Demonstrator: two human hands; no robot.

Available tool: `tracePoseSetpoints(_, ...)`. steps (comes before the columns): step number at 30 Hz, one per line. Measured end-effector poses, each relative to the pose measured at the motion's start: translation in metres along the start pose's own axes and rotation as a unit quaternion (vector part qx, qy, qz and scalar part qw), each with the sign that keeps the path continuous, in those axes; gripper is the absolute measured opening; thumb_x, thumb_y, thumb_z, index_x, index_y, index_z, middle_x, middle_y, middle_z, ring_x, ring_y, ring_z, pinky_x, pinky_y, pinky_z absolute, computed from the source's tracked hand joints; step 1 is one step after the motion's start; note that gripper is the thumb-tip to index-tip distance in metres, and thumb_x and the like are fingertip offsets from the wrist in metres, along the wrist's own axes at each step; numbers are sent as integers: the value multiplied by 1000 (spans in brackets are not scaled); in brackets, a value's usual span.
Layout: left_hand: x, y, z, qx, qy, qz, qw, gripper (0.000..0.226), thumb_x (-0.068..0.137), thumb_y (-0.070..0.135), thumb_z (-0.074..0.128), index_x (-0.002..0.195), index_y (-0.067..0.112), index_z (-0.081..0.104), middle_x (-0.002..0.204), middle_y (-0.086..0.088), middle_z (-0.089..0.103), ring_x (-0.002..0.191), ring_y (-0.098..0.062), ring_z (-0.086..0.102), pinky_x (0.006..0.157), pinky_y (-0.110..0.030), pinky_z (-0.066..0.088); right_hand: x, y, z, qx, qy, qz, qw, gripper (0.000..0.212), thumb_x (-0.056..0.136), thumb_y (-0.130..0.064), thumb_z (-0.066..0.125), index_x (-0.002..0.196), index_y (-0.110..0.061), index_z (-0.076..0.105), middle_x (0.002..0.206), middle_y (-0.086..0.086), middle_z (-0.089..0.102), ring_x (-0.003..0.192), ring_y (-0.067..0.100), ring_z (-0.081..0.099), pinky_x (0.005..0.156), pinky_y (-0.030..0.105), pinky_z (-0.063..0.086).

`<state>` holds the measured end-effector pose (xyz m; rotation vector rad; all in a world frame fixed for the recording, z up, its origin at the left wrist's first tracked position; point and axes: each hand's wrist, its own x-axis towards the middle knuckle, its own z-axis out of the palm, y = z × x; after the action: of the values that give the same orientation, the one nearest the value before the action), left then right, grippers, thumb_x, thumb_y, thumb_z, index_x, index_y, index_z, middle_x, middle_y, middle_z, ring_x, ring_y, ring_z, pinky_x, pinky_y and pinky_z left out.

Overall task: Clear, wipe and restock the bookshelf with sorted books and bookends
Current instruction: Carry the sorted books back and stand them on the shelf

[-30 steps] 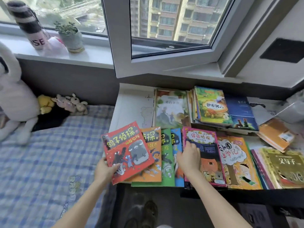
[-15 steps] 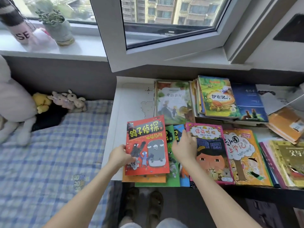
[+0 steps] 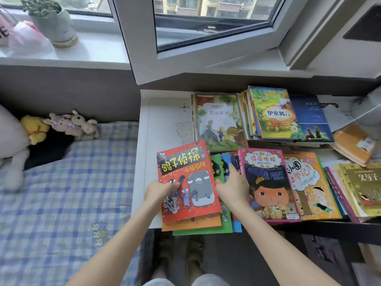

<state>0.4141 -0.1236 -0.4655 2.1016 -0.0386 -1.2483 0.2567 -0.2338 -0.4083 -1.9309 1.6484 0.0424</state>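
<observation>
A red picture book [image 3: 193, 168] lies on top of a fanned pile of orange, green and blue books [image 3: 218, 226] at the front left of a white desk [image 3: 165, 118]. My left hand [image 3: 159, 190] grips the red book at its left edge, thumb on the cover. My right hand [image 3: 233, 187] rests on the green and blue books just right of the red one, fingers straight. A pink-edged book [image 3: 268, 182] and an orange book [image 3: 309, 182] lie to the right.
Further back lie a pale green book [image 3: 218, 118] and a stack topped by a tortoise cover [image 3: 274, 114]. More books [image 3: 362, 182] crowd the right edge. A bed with a checked sheet [image 3: 68, 182] and soft toys [image 3: 61, 124] is on the left. An open window [image 3: 206, 23] hangs over the desk.
My left hand has swung the red book from a tilt to nearly square on top of the pile, moving it right. My right hand shifted from the pink-edged book to the green and blue ones.
</observation>
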Motion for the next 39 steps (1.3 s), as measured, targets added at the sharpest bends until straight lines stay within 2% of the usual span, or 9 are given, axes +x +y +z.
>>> tracePoseSetpoints(7, 10, 5, -45, 42, 16, 21, 999, 26, 70, 28, 73, 70, 14, 50, 68, -7, 52, 66, -19, 47, 63, -31, 35, -11, -18, 30, -4, -72, 24, 997, 75, 84, 0, 53, 150, -10, 21, 99, 9, 61, 91, 24, 59, 66, 30, 46)
tracePoseSetpoints(12, 14, 14, -58, 116, 12, 53, 992, 22, 67, 28, 72, 77, 11, 61, 75, -8, 65, 67, -19, 57, 67, -34, 48, -7, -15, 43, 48, -147, 46, 987, 74, 84, 1, 51, 152, -14, 23, 140, 11, 50, 103, 27, 62, 77, 33, 53)
tracePoseSetpoints(15, 5, 22, -40, 162, -46, 64, 984, 14, 78, 20, 70, 78, 8, 63, 77, -7, 65, 71, -20, 58, 71, -35, 51, -8, -7, 36, 107, -122, 67, 985, 60, 88, 0, 51, 145, -11, 36, 132, 10, 56, 112, 28, 59, 81, 29, 50)
tracePoseSetpoints(19, -8, 34, -23, 182, -81, 36, 979, 21, 87, 23, 64, 73, 13, 52, 78, -3, 60, 72, -16, 56, 65, -30, 46, -4, -16, 9, 91, -43, 34, 994, 29, 88, 4, 45, 107, -9, 62, 100, 9, 66, 93, 31, 61, 79, 38, 51)
tracePoseSetpoints(22, 1, 54, -24, 223, -11, 69, 972, 36, 89, 20, 57, 63, 17, 32, 66, 1, 42, 58, -12, 38, 55, -25, 30, 15, -29, -22, 74, 59, -13, 995, 39, 92, 2, 45, 130, -2, 54, 121, 15, 63, 113, 32, 57, 92, 37, 45)
tracePoseSetpoints(24, 6, 79, -23, 240, 37, 131, 961, 21, 90, 19, 55, 73, 11, 45, 76, -4, 50, 67, -19, 48, 60, -27, 34, 41, -33, -37, 61, 86, -44, 993, 39, 95, -5, 47, 134, -3, 51, 122, 16, 63, 114, 32, 57, 93, 37, 45)
tracePoseSetpoints(28, 28, 135, 5, 192, 45, 183, 963, 30, 93, 22, 51, 117, 5, 56, 112, -17, 58, 98, -31, 59, 80, -32, 44, 104, -34, -48, -21, 51, -33, 998, 43, 95, -14, 50, 136, -1, 45, 124, 17, 61, 109, 34, 59, 85, 38, 49)
tracePoseSetpoints(33, 65, 181, 56, -32, -80, 38, 996, 51, 92, 27, 62, 131, -1, 47, 135, -16, 50, 124, -30, 49, 97, -36, 42, 162, -30, -47, -116, -7, 3, 993, 54, 94, -22, 52, 143, -6, 36, 121, 15, 61, 111, 32, 58, 84, 38, 51)
tracePoseSetpoints(39, 90, 193, 83, -66, -105, 8, 992, 25, 81, 17, 71, 98, 5, 57, 114, -3, 53, 99, -22, 51, 75, -31, 45, 171, -21, -29, -215, -35, -29, 976, 69, 95, -26, 48, 151, -3, 14, 156, 18, 17, 144, 29, 19, 108, 39, 35)
